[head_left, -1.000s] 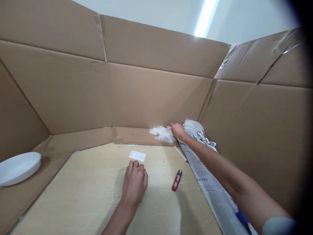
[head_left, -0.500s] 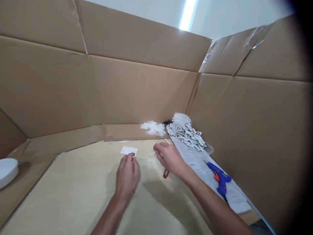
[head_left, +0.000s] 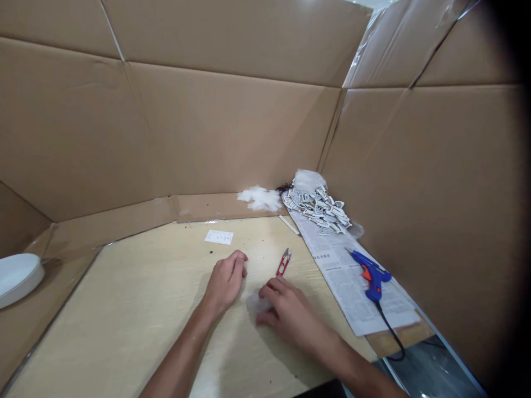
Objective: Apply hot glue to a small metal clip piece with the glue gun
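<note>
The left hand (head_left: 226, 279) is laid on the pale wooden bench (head_left: 136, 315), fingers loosely curled together with nothing seen in its grip. The right hand (head_left: 286, 309) is rested just beside it, its fingers drawn together on a small white tuft of stuffing (head_left: 256, 303) that is pressed against the bench top; how firmly the tuft is pinched cannot be told. Red thread snips (head_left: 284, 262) are seen lying flat just beyond the right hand's fingertips, apart from them. A small white card (head_left: 218, 237) is placed farther back on the bench. Along the right edge a sheet of newspaper (head_left: 352, 287) is spread, and a blue glue gun (head_left: 370, 272) is laid on it with its black cord trailing off the near edge. In the far corner a heap of white stuffing (head_left: 259, 198) is found beside a pile of small white-and-grey pieces (head_left: 319, 207). A white dish (head_left: 16, 276) is seen at the far left, against the cardboard walls (head_left: 232, 127).
</note>
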`<state>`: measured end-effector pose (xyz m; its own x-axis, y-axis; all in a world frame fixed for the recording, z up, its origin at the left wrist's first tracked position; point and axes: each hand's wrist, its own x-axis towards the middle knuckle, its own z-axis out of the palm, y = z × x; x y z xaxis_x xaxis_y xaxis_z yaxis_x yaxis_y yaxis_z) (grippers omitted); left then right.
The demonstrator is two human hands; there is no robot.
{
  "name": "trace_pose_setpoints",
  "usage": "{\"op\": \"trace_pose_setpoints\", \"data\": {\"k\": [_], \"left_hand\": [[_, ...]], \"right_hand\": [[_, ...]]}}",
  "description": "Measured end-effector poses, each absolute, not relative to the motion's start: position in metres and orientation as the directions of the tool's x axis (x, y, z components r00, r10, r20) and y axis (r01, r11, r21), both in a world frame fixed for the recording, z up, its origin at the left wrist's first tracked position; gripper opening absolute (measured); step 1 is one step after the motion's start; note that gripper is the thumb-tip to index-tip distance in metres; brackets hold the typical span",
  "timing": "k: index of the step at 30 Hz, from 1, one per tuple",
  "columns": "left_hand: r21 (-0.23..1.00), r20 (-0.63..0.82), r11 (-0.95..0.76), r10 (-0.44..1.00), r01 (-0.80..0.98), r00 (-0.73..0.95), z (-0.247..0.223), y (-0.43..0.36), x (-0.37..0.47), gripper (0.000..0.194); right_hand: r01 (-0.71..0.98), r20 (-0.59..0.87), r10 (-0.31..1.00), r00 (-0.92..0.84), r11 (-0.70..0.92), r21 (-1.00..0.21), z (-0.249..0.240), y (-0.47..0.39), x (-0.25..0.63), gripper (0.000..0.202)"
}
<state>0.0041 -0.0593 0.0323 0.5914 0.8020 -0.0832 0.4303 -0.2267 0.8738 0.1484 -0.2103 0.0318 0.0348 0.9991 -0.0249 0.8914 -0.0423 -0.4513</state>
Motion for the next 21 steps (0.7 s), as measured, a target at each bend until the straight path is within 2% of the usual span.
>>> {"op": "trace_pose_setpoints", "data": {"k": [2,5,9,11,14,15,16,17,18,21], "left_hand": [[0.904,-0.109,-0.175,0.789,0.391,0.605,0.032,-0.061,0.004,0.062],[0.916,-0.110,-0.164,0.776,0.366,0.621,0.033,-0.064,0.005,0.067],[0.801,0.050,-0.380,0.813,0.463,0.581,0.036,-0.068,0.005,0.064],[0.717,0.127,-0.459,0.826,0.524,0.550,0.036,-0.067,0.005,0.061],[0.618,0.202,-0.526,0.825,0.584,0.528,0.032,-0.063,0.003,0.057],[0.587,0.226,-0.544,0.821,0.600,0.524,0.030,-0.061,0.002,0.056],[0.556,0.250,-0.562,0.816,0.613,0.521,0.028,-0.059,0.002,0.055],[0.528,0.277,-0.576,0.811,0.624,0.515,0.027,-0.057,0.001,0.054],[0.503,0.307,-0.591,0.804,0.631,0.509,0.026,-0.057,0.001,0.053],[0.433,0.416,-0.644,0.763,0.630,0.494,0.022,-0.055,-0.001,0.049]], "right_hand": [[0.830,-0.013,0.999,0.039,-0.039,-0.557,0.032,-0.211,0.152,0.039],[0.758,-0.032,0.998,0.055,-0.062,-0.649,0.035,-0.211,0.156,0.049],[0.737,-0.072,0.997,0.000,-0.048,-0.675,0.042,-0.207,0.168,0.078],[0.766,-0.126,0.989,-0.072,-0.026,-0.643,0.050,-0.196,0.180,0.086],[0.792,-0.138,0.976,-0.169,0.051,-0.608,0.068,-0.159,0.205,0.078],[0.821,-0.093,0.988,-0.127,0.053,-0.569,0.074,-0.140,0.215,0.070],[0.876,-0.030,0.998,-0.050,0.030,-0.481,0.079,-0.119,0.225,0.060],[0.925,0.034,0.998,0.051,-0.034,-0.378,0.083,-0.095,0.235,0.052],[0.941,0.067,0.991,0.119,-0.091,-0.327,0.085,-0.071,0.245,0.045],[0.957,0.105,0.967,0.231,-0.207,-0.205,0.081,-0.005,0.270,0.046]]}}
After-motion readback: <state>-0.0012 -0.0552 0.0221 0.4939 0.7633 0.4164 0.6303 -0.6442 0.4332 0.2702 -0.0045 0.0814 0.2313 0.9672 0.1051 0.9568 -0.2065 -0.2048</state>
